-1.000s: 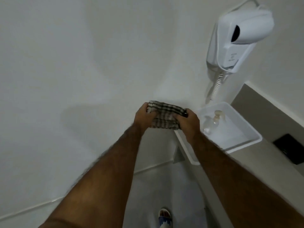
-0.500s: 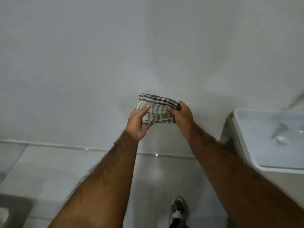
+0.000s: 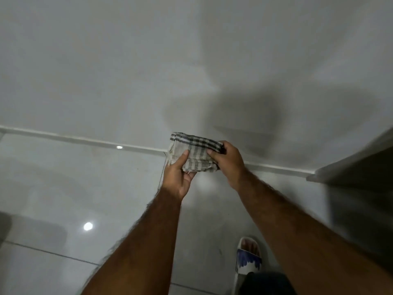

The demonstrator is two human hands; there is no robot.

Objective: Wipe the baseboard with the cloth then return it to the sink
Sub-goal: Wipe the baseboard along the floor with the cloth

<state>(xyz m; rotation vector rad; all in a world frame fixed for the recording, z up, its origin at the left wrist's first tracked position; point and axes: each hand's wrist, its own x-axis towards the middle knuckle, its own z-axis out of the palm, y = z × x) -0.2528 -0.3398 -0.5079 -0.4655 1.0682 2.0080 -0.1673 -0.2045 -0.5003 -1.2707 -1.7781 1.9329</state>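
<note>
A folded cloth (image 3: 196,152), off-white with dark checked stripes, is held in front of me by both hands. My left hand (image 3: 179,177) grips its lower left edge, thumb on top. My right hand (image 3: 227,162) pinches its right end. Behind the cloth a narrow white baseboard (image 3: 85,140) runs along the foot of the plain white wall, from the left edge to the right. The cloth is in the air, apart from the baseboard. The sink is out of view.
Glossy pale floor tiles (image 3: 74,188) reflect ceiling lights. A grey counter or cabinet edge (image 3: 350,165) juts in at the right, blurred. My right foot in a white and blue sandal (image 3: 248,257) stands at the bottom. A dark shape sits at the far left edge.
The view has swung down and left: the sink and wall dryer have left the frame, and the baseboard and floor now fill it. Both hands still hold the cloth, now lower.
</note>
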